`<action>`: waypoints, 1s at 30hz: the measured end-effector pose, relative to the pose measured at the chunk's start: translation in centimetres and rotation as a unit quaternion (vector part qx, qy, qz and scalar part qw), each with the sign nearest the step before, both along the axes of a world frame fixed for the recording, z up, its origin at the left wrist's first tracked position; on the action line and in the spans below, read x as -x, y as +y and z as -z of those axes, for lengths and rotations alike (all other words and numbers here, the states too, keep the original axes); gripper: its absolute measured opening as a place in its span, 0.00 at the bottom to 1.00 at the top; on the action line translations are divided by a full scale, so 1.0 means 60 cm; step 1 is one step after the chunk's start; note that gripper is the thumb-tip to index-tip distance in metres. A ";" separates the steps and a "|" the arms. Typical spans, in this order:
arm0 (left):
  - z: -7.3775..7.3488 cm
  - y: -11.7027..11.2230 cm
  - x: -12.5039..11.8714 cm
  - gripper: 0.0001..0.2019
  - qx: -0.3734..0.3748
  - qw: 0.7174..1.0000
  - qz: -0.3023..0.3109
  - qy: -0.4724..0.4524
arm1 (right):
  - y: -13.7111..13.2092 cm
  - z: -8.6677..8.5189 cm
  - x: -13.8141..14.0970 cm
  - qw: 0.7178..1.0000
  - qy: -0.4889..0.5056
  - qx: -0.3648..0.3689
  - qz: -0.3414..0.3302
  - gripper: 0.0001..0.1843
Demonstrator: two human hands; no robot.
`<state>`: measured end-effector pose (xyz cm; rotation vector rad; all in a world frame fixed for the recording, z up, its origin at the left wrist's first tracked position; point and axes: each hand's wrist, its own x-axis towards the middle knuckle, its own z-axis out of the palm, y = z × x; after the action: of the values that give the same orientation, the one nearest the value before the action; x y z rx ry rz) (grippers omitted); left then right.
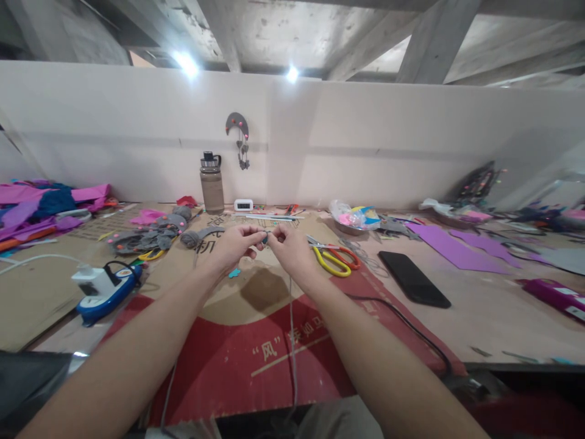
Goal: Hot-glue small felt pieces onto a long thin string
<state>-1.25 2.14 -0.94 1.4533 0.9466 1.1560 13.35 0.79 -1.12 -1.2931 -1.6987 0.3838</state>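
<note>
Above the middle of the cardboard, my left hand and my right hand meet with fingertips pinched together. Between them is a small dark teal piece, mostly covered by the fingers, so its kind is unclear. A thin grey cord hangs from beneath my right hand to the table's front edge. Below my left hand lies a small bright blue cut-out. Scissors with yellow handles and another pair with orange handles lie just right of my right hand.
A blue power strip with a white plug sits left. At the back stand a bottle and a small digital clock. Grey felt pieces lie left. A black phone and purple sheets lie right, beside a black cable.
</note>
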 end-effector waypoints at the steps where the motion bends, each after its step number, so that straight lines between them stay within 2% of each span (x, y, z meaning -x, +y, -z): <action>1: 0.001 0.001 0.000 0.13 -0.001 1.000 -0.002 0.001 | 0.001 0.001 0.001 1.000 0.002 -0.002 -0.001 0.09; 6: 0.004 0.006 0.001 0.13 0.004 0.999 -0.041 -0.020 | 0.006 0.011 0.006 0.999 0.008 -0.029 -0.042 0.10; 10: 0.003 0.012 0.006 0.13 0.005 0.995 -0.078 -0.055 | 0.012 0.017 0.006 0.997 0.024 -0.010 -0.076 0.11; 14: 0.002 0.022 0.022 0.14 0.005 0.987 -0.120 -0.111 | 0.018 0.023 0.007 0.989 0.040 0.052 -0.129 0.12; 17: -0.004 0.034 0.043 0.12 0.012 0.973 -0.164 -0.163 | 0.018 0.030 0.010 0.974 0.034 0.131 -0.180 0.12; 21: -0.019 0.049 0.075 0.07 0.017 0.949 -0.210 -0.233 | 0.015 0.033 0.007 0.951 0.007 0.224 -0.215 0.12; 24: -0.025 0.053 0.088 0.05 0.014 0.940 -0.228 -0.252 | 0.019 0.024 -0.010 0.936 -0.033 0.248 -0.248 0.14; 26: -0.025 0.052 0.088 0.05 0.011 0.947 -0.218 -0.235 | 0.029 0.013 -0.032 0.955 -0.062 0.209 -0.200 0.17; 28: -0.022 0.049 0.082 0.06 0.008 0.958 -0.192 -0.214 | 0.041 0.004 -0.059 0.983 -0.113 0.133 -0.060 0.18; 30: -0.018 0.046 0.075 0.08 0.005 0.966 -0.172 -0.194 | 0.052 0.002 -0.084 0.973 -0.189 0.100 0.090 0.19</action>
<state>-5.78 4.89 0.16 1.0196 0.9430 1.6163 18.41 3.93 -1.22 -1.7425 -1.8691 0.2136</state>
